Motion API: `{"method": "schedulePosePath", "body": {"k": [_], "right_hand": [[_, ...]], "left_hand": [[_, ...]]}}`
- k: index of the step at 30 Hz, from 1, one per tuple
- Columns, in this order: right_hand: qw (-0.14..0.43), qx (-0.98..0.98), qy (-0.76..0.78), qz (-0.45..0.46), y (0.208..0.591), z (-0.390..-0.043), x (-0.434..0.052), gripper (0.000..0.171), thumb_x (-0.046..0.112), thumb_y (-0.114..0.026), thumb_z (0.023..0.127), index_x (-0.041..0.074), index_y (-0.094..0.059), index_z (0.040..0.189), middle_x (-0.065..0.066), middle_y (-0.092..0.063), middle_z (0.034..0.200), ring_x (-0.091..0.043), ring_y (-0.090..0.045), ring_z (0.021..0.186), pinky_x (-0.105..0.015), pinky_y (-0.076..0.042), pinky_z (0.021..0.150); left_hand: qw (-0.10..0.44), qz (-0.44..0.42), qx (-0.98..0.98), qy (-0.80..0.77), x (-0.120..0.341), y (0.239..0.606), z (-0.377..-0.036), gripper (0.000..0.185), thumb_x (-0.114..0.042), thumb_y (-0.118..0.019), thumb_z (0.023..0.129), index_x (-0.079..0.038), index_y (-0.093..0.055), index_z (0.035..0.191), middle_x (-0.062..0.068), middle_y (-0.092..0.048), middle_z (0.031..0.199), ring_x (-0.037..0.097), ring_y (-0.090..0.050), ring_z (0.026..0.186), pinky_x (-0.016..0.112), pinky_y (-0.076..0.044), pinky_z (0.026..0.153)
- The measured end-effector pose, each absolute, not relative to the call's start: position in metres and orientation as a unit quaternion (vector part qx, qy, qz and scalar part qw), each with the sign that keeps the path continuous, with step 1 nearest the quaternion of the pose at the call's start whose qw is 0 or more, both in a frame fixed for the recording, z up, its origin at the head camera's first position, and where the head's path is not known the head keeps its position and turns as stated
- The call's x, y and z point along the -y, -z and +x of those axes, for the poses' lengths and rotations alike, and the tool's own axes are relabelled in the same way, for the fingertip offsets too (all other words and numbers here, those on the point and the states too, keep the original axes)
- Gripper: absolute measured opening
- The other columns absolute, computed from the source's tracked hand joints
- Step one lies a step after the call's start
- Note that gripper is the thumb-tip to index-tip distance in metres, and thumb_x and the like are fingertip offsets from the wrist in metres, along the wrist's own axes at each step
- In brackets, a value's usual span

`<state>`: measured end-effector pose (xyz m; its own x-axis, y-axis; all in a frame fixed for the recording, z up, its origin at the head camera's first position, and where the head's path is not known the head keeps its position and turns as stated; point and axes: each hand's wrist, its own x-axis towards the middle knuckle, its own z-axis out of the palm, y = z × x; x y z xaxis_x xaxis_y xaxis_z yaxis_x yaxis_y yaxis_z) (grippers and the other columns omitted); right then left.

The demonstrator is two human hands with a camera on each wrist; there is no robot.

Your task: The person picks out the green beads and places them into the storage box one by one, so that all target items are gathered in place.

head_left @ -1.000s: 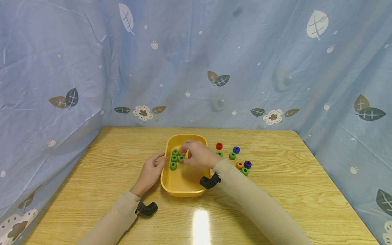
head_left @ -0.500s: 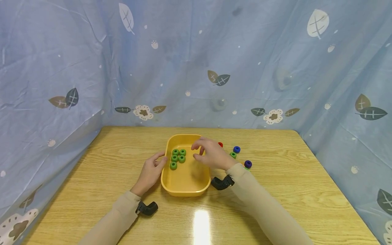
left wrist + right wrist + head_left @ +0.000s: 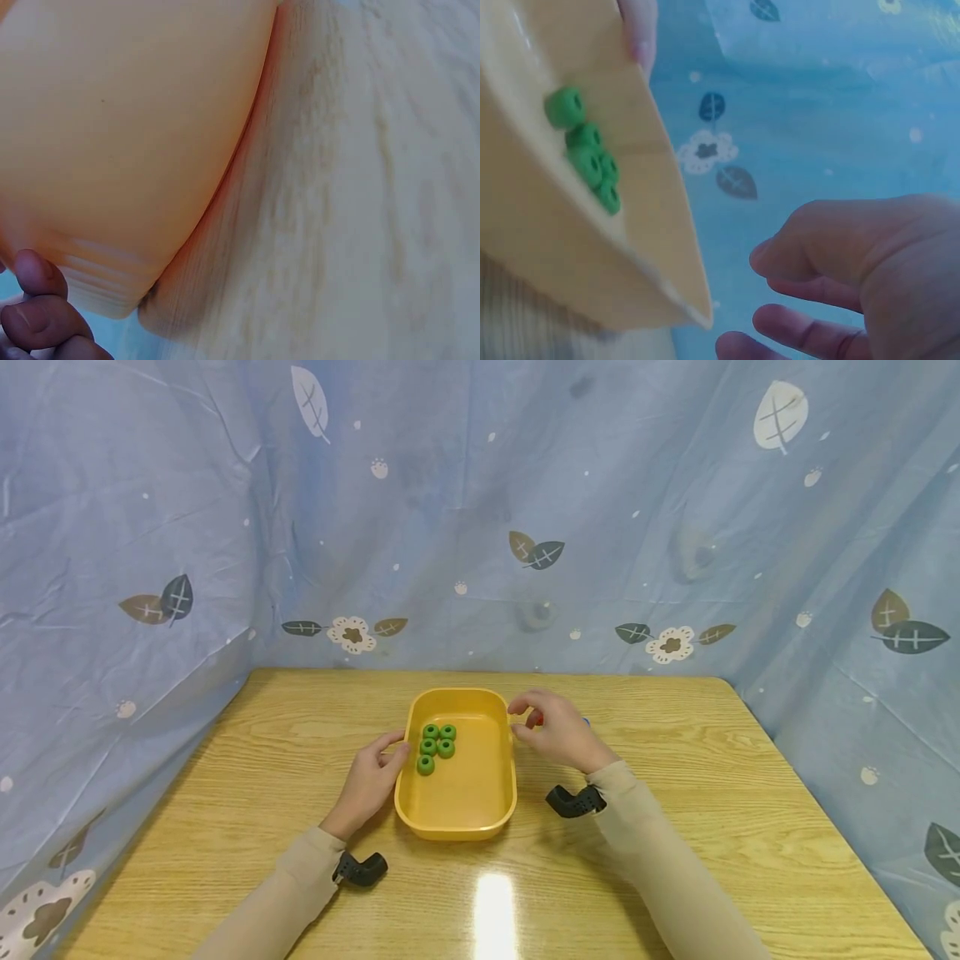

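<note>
We see the left hand (image 3: 369, 779) resting open against the yellow tray (image 3: 457, 814) on the desk (image 3: 712, 793), five green rings (image 3: 436, 746) inside. The right hand (image 3: 553, 735) hovers right of the tray over a red ring (image 3: 536, 719), fingers loosely curled, holding nothing.

A yellow oblong tray (image 3: 457, 818) with rounded corners sits on the bench, near the middle and a little toward the far edge, its long side running front to back. Five green rings (image 3: 437, 745) lie flat in its far left part, clustered and touching. A red ring (image 3: 536, 719) lies on the bench just right of the tray's far right corner, mostly hidden
</note>
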<state>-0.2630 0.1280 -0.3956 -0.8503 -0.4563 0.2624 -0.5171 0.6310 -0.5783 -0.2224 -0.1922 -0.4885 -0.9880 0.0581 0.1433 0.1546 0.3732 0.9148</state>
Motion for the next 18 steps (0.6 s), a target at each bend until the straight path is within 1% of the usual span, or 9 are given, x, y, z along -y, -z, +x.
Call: {"method": "schedulePosePath", "body": {"k": [4,9,14,18], "right_hand": [[0.050,0.907,-0.334,0.252,0.402,-0.266,-0.135,0.024,0.012,-0.074,0.094,0.004,-0.074,0.116,-0.009,-0.070,0.112,-0.022,-0.064,0.086,-0.036,-0.052,0.078],[0.057,0.910,-0.331,0.244,0.411,-0.271,-0.141,0.026,0.010,-0.072,0.094,0.000,-0.072,0.118,-0.017,-0.069,0.113,-0.023,-0.066,0.086,-0.039,-0.055,0.079],[0.061,0.920,-0.315,0.227,0.416,-0.275,-0.144,0.025,0.011,-0.073,0.094,0.001,-0.072,0.117,-0.019,-0.069,0.109,-0.021,-0.065,0.082,-0.038,-0.055,0.078],[0.048,0.926,-0.304,0.217,0.420,-0.276,-0.148,0.024,0.011,-0.074,0.094,0.001,-0.072,0.116,-0.020,-0.068,0.111,-0.021,-0.064,0.082,-0.038,-0.055,0.078]], "left_hand": [[0.041,-0.063,0.827,0.557,0.192,0.488,-0.222,0.050,-0.034,-0.055,0.110,-0.002,-0.055,0.148,0.024,-0.078,0.107,0.030,-0.078,0.093,0.023,-0.056,0.073],[0.039,-0.064,0.822,0.565,0.191,0.487,-0.220,0.049,-0.032,-0.055,0.110,-0.001,-0.055,0.148,0.024,-0.078,0.104,0.029,-0.078,0.090,0.024,-0.056,0.071],[0.041,-0.064,0.822,0.565,0.191,0.486,-0.220,0.048,-0.031,-0.056,0.110,-0.001,-0.055,0.148,0.024,-0.078,0.103,0.028,-0.078,0.089,0.024,-0.055,0.072],[0.041,-0.066,0.822,0.564,0.191,0.485,-0.220,0.048,-0.031,-0.055,0.110,0.000,-0.055,0.148,0.024,-0.078,0.103,0.028,-0.078,0.089,0.024,-0.056,0.071]]}}
